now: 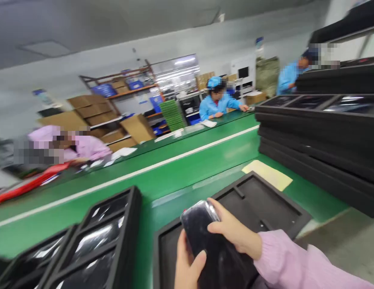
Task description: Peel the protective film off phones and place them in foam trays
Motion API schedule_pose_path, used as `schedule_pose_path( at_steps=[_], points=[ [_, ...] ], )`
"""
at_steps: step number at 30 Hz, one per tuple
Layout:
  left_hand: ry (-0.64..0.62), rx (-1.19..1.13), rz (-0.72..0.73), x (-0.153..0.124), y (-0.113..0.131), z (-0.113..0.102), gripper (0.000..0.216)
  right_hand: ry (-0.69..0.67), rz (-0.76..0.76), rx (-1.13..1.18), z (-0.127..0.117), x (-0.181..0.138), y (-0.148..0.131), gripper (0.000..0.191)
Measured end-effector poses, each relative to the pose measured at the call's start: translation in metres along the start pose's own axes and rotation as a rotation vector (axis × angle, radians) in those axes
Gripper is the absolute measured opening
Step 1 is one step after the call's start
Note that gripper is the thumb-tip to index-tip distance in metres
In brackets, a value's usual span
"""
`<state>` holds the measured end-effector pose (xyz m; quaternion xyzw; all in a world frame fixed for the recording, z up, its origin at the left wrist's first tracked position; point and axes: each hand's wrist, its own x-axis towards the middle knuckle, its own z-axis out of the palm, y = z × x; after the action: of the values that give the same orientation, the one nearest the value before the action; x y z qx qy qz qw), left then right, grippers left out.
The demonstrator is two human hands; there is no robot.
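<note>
A glossy black, phone-like device (201,226) with rounded corners is between my two hands, its exact kind unclear. My left hand (189,259) grips its lower left side, thumb on the face. At its upper right edge, the fingers and thumb of my right hand (233,228) pinch the shiny end. Below the device, a black foam tray (259,200) with shallow compartments lies on the green bench. Something dark and glossy, partly blurred, continues down from the device.
Foam trays holding film-wrapped dark items (95,241) stand at left. A tall stack of black foam trays (319,148) rises at right, near a yellow sheet (268,174). Beyond the green conveyor (174,168), a person in pink (87,146) and one in blue (213,104) work.
</note>
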<state>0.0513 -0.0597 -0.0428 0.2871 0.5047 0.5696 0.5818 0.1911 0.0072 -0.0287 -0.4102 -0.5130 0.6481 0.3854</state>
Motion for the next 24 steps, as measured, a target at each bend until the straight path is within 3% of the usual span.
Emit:
schedule_pose_path(
  at_steps=[3,6,10,14,20,24],
  points=[
    [-0.237,-0.350,-0.259,-0.012,-0.006,0.013,0.043,0.015,-0.152,0.090,0.007,-0.019,0.010,0.082],
    [-0.389,-0.409,-0.332,-0.021,-0.007,0.018,0.048,0.067,-0.278,-0.032,-0.003,-0.032,0.021,0.070],
    [-0.383,-0.349,-0.362,-0.029,-0.006,0.017,0.047,0.049,-0.418,-0.404,-0.030,-0.024,-0.002,0.049],
    [-0.401,-0.170,-0.464,-0.032,0.002,0.025,0.038,-0.115,-0.483,-0.685,-0.040,-0.010,-0.041,0.020],
    [-0.355,-0.221,-0.439,-0.036,0.011,0.034,0.041,-0.139,-1.099,-0.957,-0.042,-0.035,-0.046,0.020],
    [-0.340,-0.280,-0.449,-0.039,0.008,0.027,0.040,-0.436,-1.024,-0.989,-0.052,-0.062,-0.049,0.023]
  ],
)
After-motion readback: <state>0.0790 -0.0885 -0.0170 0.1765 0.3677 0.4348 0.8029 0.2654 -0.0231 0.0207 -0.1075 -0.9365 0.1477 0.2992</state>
